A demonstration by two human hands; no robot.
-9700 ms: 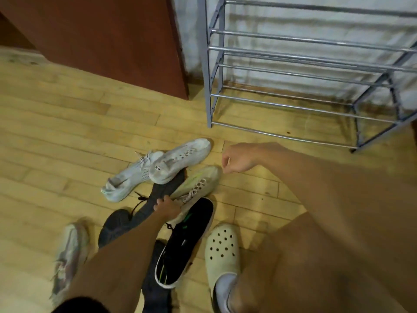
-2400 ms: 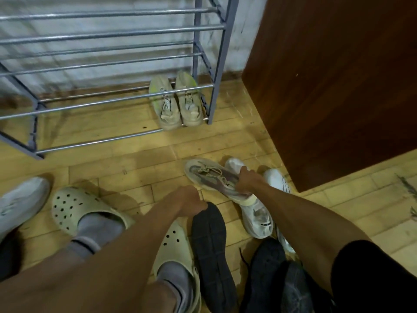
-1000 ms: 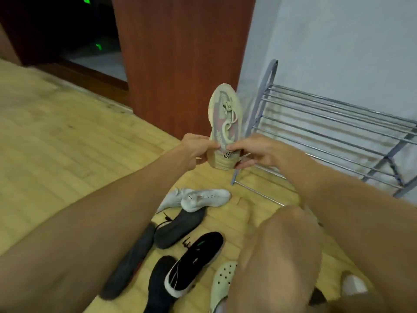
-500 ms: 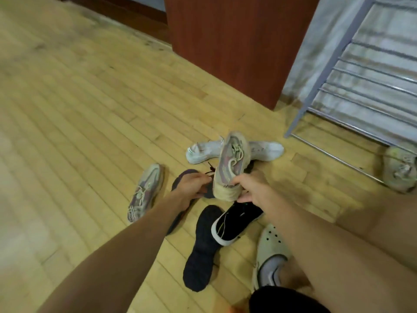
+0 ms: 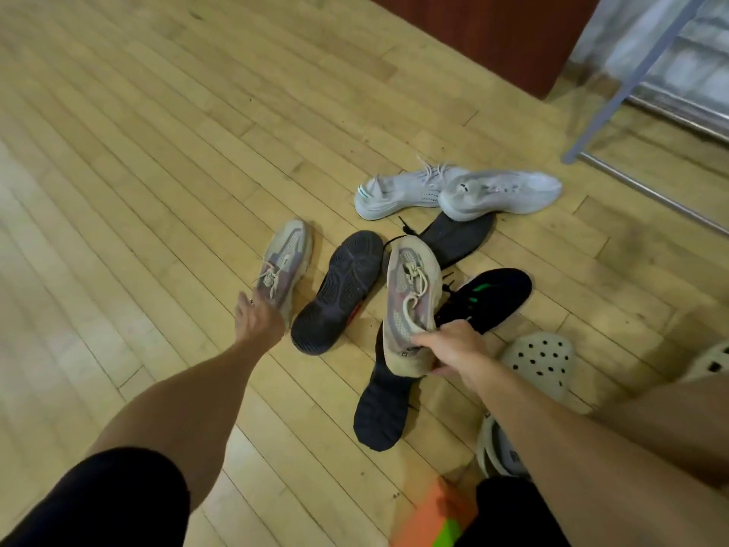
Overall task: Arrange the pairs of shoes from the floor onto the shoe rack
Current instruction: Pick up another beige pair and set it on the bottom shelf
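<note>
- Pale wooden floor (image 5: 157, 152) fills the view, with shoes heaped near its middle; clock directions take the top of the view as 12.
- One beige-and-pink sneaker (image 5: 410, 294) is lifted above the heap, toe pointing to 12, laces facing up.
- The right grip (image 5: 453, 349) holds that sneaker at its heel, fingers curled round the collar.
- Its matching sneaker (image 5: 284, 262) lies flat on the floor at 9 o'clock from the held one, well short of the rack.
- The left grip (image 5: 258, 317) is at this shoe's heel with fingers stretched out and wide; blur hides whether it touches.
- Between the two sneakers lies a dark shoe (image 5: 339, 286), sole up.
- A second dark shoe (image 5: 382, 412) lies at 6 o'clock, partly under the held sneaker; a third dark sole (image 5: 457, 234) shows at 1 o'clock.
- A black shoe with green marks (image 5: 489, 298) sits just beside the held sneaker at 3 o'clock.
- Two white sneakers (image 5: 398, 189) overlap at 12 o'clock, one heel resting on the third dark sole.
- A cream clog (image 5: 540, 361) is at 4 o'clock, on the person's foot.
- The metal shoe rack (image 5: 607, 92) stands at 2 o'clock, beside a red-brown cabinet (image 5: 493, 29).
</note>
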